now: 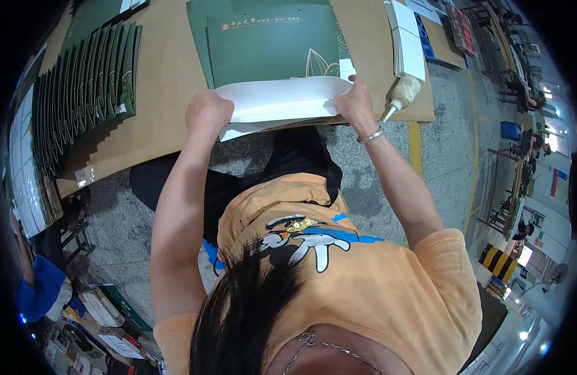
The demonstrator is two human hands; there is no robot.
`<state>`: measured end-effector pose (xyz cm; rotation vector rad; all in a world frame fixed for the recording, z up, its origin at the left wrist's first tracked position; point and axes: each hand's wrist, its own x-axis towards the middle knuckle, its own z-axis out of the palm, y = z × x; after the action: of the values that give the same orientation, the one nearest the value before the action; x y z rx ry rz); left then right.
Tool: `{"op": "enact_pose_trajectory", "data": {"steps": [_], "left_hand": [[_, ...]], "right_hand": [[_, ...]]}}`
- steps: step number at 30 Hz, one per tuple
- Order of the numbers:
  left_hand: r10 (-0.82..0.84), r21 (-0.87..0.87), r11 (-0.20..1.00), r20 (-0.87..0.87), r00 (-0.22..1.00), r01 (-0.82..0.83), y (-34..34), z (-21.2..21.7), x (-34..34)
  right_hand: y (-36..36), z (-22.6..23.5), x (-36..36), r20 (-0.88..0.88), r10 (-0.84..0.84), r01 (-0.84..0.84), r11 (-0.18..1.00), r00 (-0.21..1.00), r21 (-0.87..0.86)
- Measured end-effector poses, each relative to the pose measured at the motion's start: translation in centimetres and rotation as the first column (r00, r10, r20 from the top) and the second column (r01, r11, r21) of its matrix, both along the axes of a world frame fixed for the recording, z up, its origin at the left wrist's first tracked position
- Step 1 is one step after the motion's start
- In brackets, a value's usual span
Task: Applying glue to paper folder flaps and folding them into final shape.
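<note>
Left hand [210, 111] and right hand [355, 101] are gripping opposite ends of the white flap [276, 103] at the table [157, 119]'s near edge; left fingertips hidden. Green sheet [273, 56] is lying flat just beyond. Flap's curling, not flat: probably mid-fold. Folded green pieces [88, 87] are standing left, likely done.

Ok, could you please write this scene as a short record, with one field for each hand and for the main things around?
left hand: grips the left end of the flap
right hand: grips the right end of the flap
flap: white, at the near edge of the green sheet
bottle: right of the right hand, nozzle toward the person
white stack: just beyond the bottle
green folders: overlapping row, left side
table: brown top
</note>
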<state>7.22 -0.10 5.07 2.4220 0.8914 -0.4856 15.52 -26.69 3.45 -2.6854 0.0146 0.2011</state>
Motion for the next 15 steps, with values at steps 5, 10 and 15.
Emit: {"op": "enact_pose_trajectory", "data": {"steps": [5,10,15], "left_hand": [[0.02,0.029,0.999,0.045,0.999,-0.021,-0.5,-0.2,-0.6],[-0.047,0.089,0.995,0.068,0.997,0.041,-1.2,-0.8,-0.8],[-0.073,0.065,0.995,-0.027,0.997,0.074,-1.6,-0.4,-0.3]], "right_hand": [[0.2,0.3,-0.1,-0.014,-0.007,0.007,1.0,1.0,-0.001],[-0.9,-0.3,0.6,-0.071,0.004,-0.003,1.0,0.997,0.012],[-1.5,0.1,0.3,-0.093,-0.017,0.013,0.999,0.996,-0.047]]}}
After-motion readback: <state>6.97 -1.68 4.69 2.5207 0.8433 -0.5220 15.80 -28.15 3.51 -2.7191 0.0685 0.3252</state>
